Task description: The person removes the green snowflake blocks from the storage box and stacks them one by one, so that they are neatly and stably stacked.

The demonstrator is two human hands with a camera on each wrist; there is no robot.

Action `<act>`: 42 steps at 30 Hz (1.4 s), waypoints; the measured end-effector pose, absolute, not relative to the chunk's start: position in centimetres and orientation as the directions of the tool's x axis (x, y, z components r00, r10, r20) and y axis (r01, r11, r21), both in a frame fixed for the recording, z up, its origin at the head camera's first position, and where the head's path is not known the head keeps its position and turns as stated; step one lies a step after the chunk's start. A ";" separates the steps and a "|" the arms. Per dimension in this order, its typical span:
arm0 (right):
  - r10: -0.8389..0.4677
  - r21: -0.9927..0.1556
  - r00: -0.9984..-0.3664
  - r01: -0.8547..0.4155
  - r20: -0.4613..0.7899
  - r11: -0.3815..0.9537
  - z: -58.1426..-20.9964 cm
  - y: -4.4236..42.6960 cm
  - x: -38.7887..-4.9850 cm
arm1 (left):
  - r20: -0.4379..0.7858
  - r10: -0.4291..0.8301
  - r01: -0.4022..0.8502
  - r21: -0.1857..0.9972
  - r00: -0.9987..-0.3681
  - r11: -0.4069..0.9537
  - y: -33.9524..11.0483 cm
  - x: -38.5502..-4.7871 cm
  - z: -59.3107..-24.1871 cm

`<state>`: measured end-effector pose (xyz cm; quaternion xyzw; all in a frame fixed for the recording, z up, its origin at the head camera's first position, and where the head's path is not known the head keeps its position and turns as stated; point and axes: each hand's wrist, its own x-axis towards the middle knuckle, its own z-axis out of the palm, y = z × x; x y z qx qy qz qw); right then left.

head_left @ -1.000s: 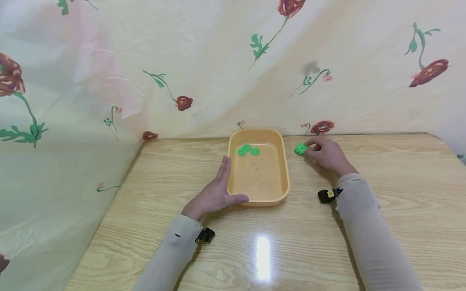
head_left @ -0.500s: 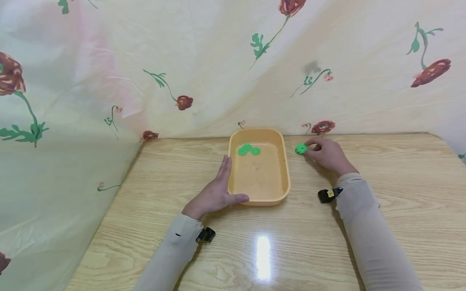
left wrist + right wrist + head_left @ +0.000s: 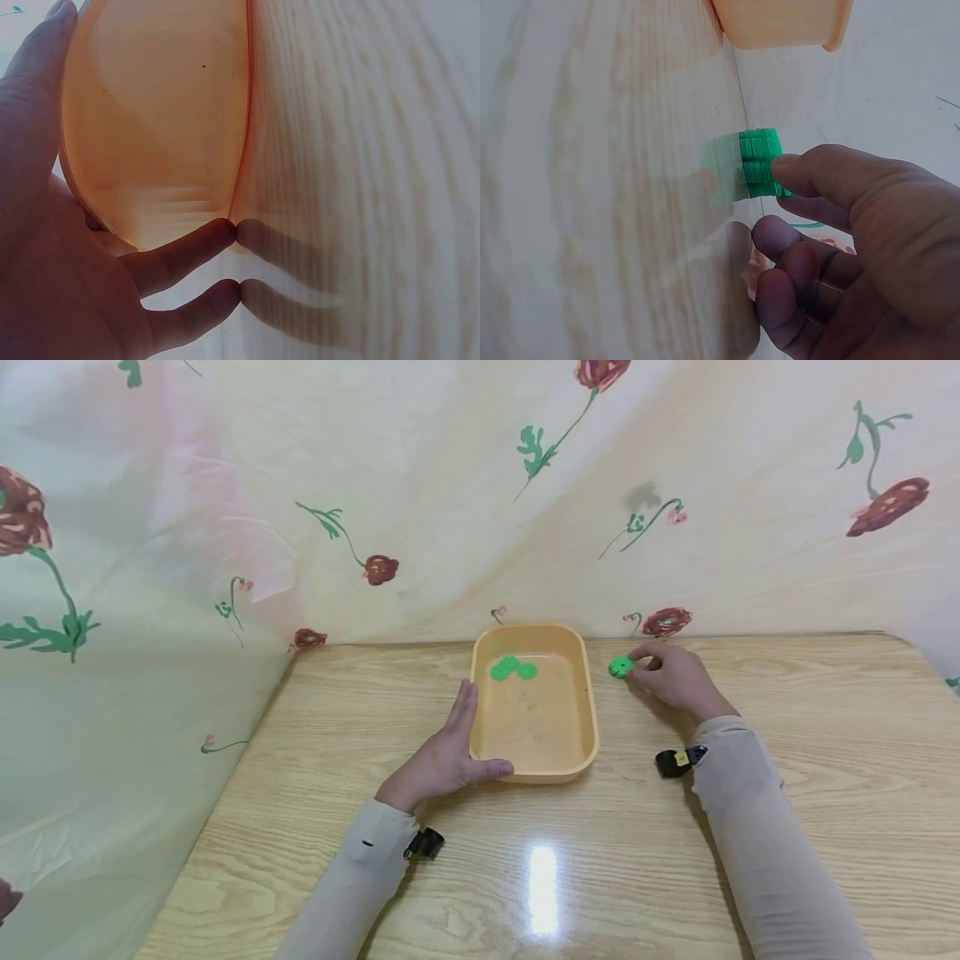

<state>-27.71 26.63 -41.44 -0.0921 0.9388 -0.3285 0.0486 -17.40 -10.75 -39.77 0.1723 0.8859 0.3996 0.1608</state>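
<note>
A peach plastic tray (image 3: pixel 536 772) stands against the back of the table. Several flat green notched discs (image 3: pixel 507 667) lie in its far left part. My left hand (image 3: pixel 444 755) rests on the tray's near left corner, fingers stretched along the left wall and thumb lying over the front rim. In the left wrist view, fingertips touch the tabletop beside the tray. Right of the tray, a short stack of green notched discs (image 3: pixel 620 667) sits on the table. My right hand (image 3: pixel 675 681) pinches it between thumb and index finger; the right wrist view shows its ridged edge (image 3: pixel 761 163).
The wooden table (image 3: pixel 615 860) ends at a flowered cloth (image 3: pixel 450 485) hanging behind and to the left. A bright light reflection lies on the tabletop in front of the tray. Both wrists carry small black cameras (image 3: pixel 672 763).
</note>
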 end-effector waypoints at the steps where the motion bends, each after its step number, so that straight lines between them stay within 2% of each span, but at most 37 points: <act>1: -0.202 -0.625 -0.979 -0.141 -0.028 0.768 -41.4 26.6 -27.7 | -0.151 0.433 0.174 0.763 -0.889 0.623 -10.8 -17.4 -39.8; 14: -0.185 -0.635 -0.980 -0.095 -0.077 0.766 -40.9 26.1 -26.9 | -0.155 0.437 0.173 0.764 -0.886 0.622 -11.1 -17.1 -39.7; 19: -0.163 -0.682 -0.981 -0.049 -0.103 0.730 -40.4 25.9 -26.6 | -0.163 0.432 0.170 0.755 -0.887 0.633 -11.1 -17.1 -39.7; 23: -0.127 -0.716 -0.989 -0.039 -0.070 0.697 -39.8 25.7 -26.5 | -0.164 0.432 0.169 0.755 -0.887 0.634 -11.0 -17.1 -39.5; 33: -0.130 -0.766 -0.988 -0.149 0.087 0.626 -36.6 23.3 -26.8 | -0.158 0.438 0.181 0.751 -0.885 0.635 -11.0 -17.2 -39.4; 42: -0.189 -0.784 -0.975 -0.209 0.119 0.585 -32.6 19.9 -27.5 | -0.164 0.441 0.177 0.753 -0.882 0.634 -10.9 -17.2 -39.3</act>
